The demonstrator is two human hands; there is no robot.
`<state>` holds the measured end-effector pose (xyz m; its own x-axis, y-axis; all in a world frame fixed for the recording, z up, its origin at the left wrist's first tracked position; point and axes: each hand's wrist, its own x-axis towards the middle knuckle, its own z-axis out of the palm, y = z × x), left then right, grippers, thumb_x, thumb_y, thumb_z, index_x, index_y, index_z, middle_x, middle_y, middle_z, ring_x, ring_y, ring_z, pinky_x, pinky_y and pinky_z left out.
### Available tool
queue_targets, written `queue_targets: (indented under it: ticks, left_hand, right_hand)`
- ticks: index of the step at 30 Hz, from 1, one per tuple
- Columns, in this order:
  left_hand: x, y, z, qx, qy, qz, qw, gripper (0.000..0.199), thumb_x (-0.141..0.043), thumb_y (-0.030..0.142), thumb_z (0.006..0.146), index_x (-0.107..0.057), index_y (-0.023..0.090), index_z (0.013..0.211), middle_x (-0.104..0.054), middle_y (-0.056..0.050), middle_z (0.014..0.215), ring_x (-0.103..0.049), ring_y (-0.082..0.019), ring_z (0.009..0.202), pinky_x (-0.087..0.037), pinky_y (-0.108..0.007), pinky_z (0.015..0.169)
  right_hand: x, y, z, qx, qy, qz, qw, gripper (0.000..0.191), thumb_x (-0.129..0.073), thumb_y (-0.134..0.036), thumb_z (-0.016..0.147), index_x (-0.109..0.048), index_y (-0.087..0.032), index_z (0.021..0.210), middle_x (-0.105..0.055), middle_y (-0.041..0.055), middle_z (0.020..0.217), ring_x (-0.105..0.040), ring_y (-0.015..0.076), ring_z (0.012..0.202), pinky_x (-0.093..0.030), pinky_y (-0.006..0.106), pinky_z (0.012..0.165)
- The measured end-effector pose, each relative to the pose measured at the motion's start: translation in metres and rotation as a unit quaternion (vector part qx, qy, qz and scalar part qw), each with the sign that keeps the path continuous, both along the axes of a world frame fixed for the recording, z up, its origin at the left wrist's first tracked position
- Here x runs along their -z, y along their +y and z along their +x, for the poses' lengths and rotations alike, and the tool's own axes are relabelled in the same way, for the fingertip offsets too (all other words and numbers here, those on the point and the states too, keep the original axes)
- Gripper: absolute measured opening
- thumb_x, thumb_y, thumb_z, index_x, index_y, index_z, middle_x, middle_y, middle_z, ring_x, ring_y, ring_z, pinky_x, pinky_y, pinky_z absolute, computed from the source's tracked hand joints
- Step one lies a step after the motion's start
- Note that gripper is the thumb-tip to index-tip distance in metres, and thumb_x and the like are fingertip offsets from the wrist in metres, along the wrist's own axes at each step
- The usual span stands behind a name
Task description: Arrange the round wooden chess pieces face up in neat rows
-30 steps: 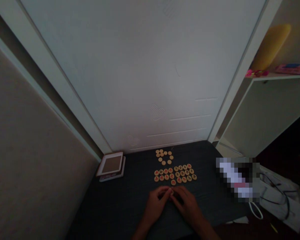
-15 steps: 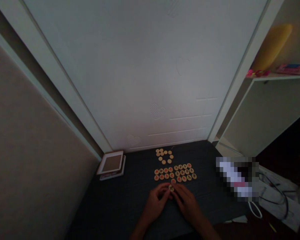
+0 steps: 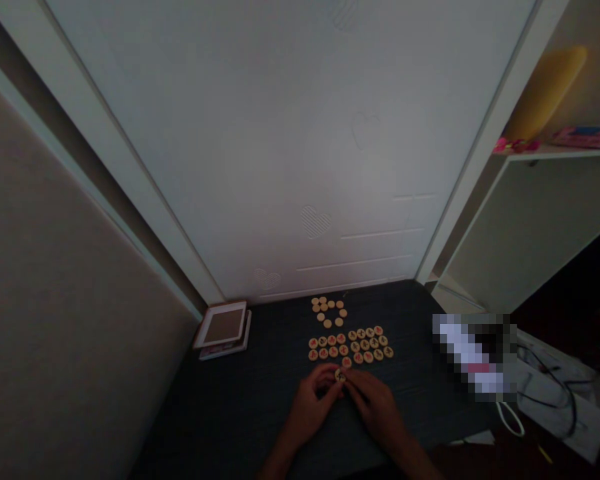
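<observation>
A round wooden Chinese chess piece (image 3: 340, 376) with a dark character facing up is pinched between my two hands, just above the near side of the table. My left hand (image 3: 314, 395) is closed at its left edge with thumb and fingers. From the right, the fingertips of my right hand (image 3: 373, 398) meet the same piece. Just beyond my fingertips lies a piece with a red character (image 3: 347, 363). Past it, several face-up chess pieces (image 3: 365, 345) lie in rows, some red and some dark. Farther back, several blank-side-up pieces (image 3: 327, 324) form a loose ring.
The dark table (image 3: 230, 407) meets a white panel (image 3: 260, 167) at the back. A framed item on a book (image 3: 223, 327) sits at the left rear. To the right are a blurred-out object (image 3: 473, 357), a white loop (image 3: 510, 419), cables and a shelf (image 3: 555, 157).
The held chess piece has shifted very slightly left and seems turned a little between my fingers. Both hands stay in nearly the same place, and the pieces on the table have not moved.
</observation>
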<state>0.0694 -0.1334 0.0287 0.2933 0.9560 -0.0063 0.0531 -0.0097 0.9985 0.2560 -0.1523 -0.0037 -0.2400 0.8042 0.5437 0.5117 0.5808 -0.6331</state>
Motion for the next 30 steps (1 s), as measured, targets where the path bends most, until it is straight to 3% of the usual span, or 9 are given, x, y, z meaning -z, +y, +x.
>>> queue_targets:
  ticks: [7, 12, 19, 23, 26, 30]
  left_hand:
    - [0.003, 0.001, -0.001, 0.006, -0.002, 0.012, 1.0, 0.03, -0.069, 0.036, 0.089, -0.064, 0.021, 0.115, -0.078, -0.006, 0.099, -0.075, -0.02, 0.085, -0.059, -0.031, 0.084]
    - [0.0, -0.003, -0.002, 0.017, 0.105, 0.052, 0.993, 0.033, -0.064, 0.032, 0.091, -0.064, 0.024, 0.123, -0.079, -0.004, 0.103, -0.074, -0.02, 0.092, -0.059, -0.031, 0.088]
    - [0.002, -0.005, -0.011, 0.007, 0.282, 0.179, 0.943, 0.033, -0.063, 0.026, 0.091, -0.065, 0.029, 0.124, -0.078, 0.0, 0.106, -0.072, -0.018, 0.086, -0.058, -0.03, 0.087]
    - [0.002, -0.004, -0.013, -0.004, 0.35, 0.257, 0.901, 0.027, -0.063, 0.029, 0.093, -0.067, 0.03, 0.12, -0.076, -0.001, 0.112, -0.071, -0.022, 0.095, -0.055, -0.036, 0.093]
    - [-0.001, -0.003, -0.011, -0.016, 0.399, 0.269, 0.877, 0.019, -0.062, 0.031, 0.093, -0.069, 0.029, 0.111, -0.075, -0.002, 0.105, -0.071, -0.023, 0.094, -0.055, -0.035, 0.088]
    - [-0.004, 0.0, -0.009, -0.015, 0.423, 0.258, 0.868, 0.016, -0.062, 0.029, 0.093, -0.07, 0.028, 0.107, -0.072, -0.002, 0.101, -0.07, -0.021, 0.091, -0.056, -0.03, 0.081]
  right_hand:
    - [-0.007, -0.003, -0.001, -0.005, 0.019, -0.005, 1.0, 0.034, -0.055, -0.017, 0.097, -0.067, -0.03, 0.127, -0.072, 0.006, 0.119, -0.07, 0.0202, 0.108, -0.06, 0.034, 0.093]
    - [-0.015, -0.003, -0.002, -0.011, 0.046, -0.039, 0.998, 0.028, -0.057, -0.018, 0.096, -0.07, -0.028, 0.119, -0.072, 0.0065, 0.113, -0.07, 0.0198, 0.105, -0.059, 0.034, 0.093]
    - [-0.019, -0.004, -0.004, -0.043, 0.052, -0.078, 0.995, 0.025, -0.056, -0.019, 0.097, -0.07, -0.027, 0.116, -0.072, 0.0054, 0.109, -0.069, 0.0189, 0.103, -0.057, 0.032, 0.093]
    - [-0.018, -0.004, -0.005, -0.027, 0.023, -0.06, 0.998, 0.032, -0.053, -0.015, 0.097, -0.067, -0.028, 0.122, -0.071, 0.0056, 0.113, -0.068, 0.0197, 0.105, -0.057, 0.034, 0.094]
    - [-0.013, -0.003, -0.005, 0.007, 0.0, -0.034, 0.999, 0.035, -0.051, -0.01, 0.095, -0.066, -0.027, 0.122, -0.071, 0.0058, 0.109, -0.069, 0.0199, 0.101, -0.058, 0.035, 0.092]
    - [-0.006, -0.003, -0.003, 0.039, -0.044, -0.026, 0.998, 0.036, -0.052, -0.006, 0.091, -0.068, -0.026, 0.117, -0.069, 0.0052, 0.101, -0.069, 0.0189, 0.093, -0.059, 0.032, 0.086]
